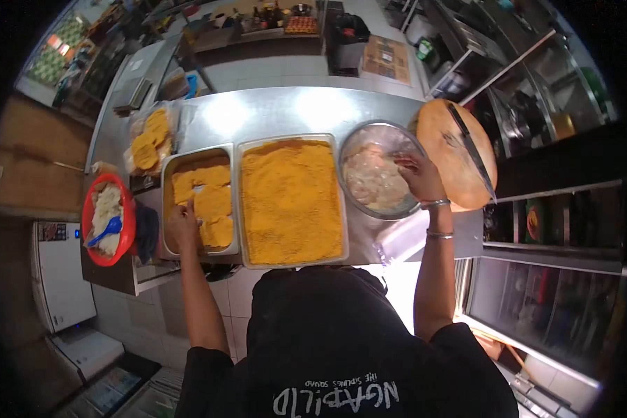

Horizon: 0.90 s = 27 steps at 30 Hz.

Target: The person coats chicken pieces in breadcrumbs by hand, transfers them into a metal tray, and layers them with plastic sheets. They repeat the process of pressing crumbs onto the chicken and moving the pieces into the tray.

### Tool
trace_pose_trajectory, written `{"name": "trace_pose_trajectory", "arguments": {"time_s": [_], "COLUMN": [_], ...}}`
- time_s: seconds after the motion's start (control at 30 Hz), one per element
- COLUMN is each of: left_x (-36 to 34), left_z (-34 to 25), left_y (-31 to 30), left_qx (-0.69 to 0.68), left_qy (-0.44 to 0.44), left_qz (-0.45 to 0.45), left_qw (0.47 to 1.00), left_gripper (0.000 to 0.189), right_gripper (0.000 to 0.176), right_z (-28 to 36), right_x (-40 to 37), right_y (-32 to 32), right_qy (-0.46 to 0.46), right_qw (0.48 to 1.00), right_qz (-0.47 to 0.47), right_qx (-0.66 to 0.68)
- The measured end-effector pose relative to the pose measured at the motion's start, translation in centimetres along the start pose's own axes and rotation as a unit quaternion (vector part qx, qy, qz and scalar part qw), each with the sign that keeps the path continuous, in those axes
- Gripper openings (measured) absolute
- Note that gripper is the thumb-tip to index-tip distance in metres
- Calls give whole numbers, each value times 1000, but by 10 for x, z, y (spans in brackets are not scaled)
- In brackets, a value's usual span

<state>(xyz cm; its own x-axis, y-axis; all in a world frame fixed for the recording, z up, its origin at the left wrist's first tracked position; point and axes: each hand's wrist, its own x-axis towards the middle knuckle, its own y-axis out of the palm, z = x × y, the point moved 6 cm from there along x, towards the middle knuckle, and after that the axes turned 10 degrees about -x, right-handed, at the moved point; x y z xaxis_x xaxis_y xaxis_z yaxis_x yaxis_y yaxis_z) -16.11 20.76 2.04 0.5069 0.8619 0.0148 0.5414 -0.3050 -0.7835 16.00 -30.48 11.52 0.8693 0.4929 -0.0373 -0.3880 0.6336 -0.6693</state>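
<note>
My left hand [183,224] is over the near left part of a metal tray [235,209] of flat, orange-crumbed pieces [212,202]. One finger reaches out onto the crumbed pieces, and I see nothing held in that hand. My right hand [423,182] is over the right side of a round metal bowl [369,124] of pale, wet raw meat pieces [375,177]. Its fingers are bent together and point into the bowl; what they hold, if anything, is hidden. Between my hands stands a wide tray [240,230] filled with orange crumbs [291,202].
A knife [472,150] lies on a round wooden board [435,132] at the right. Bagged crumbed pieces [150,143] sit at the back left. A red basin [126,233] with a blue scoop [107,230] stands at the table's left end. Shelving [557,90] rises on the right.
</note>
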Motion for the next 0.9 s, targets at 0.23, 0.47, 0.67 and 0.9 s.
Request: {"name": "trace_pose_trajectory", "arguments": {"time_s": [0.23, 0.47, 0.67, 0.9], "left_x": [14, 15, -9, -44], "left_z": [22, 14, -26, -68], "left_y": [9, 8, 2, 9], "left_qx": [137, 91, 100, 13], "left_qy": [84, -28, 188, 200], "left_qz": [-95, -48, -179, -190], "left_qw": [982, 994, 961, 961], "left_gripper": [55, 48, 39, 24], "right_gripper": [27, 28, 30, 33], "right_z": [-9, -15, -19, -34], "right_x": [2, -1, 3, 15], "right_y": [-13, -9, 2, 18], "right_qy": [-1, -16, -17, -19], "right_qw": [999, 999, 998, 993], "right_qz": [-30, -18, 18, 80], "right_qx": [-41, -38, -55, -91]}}
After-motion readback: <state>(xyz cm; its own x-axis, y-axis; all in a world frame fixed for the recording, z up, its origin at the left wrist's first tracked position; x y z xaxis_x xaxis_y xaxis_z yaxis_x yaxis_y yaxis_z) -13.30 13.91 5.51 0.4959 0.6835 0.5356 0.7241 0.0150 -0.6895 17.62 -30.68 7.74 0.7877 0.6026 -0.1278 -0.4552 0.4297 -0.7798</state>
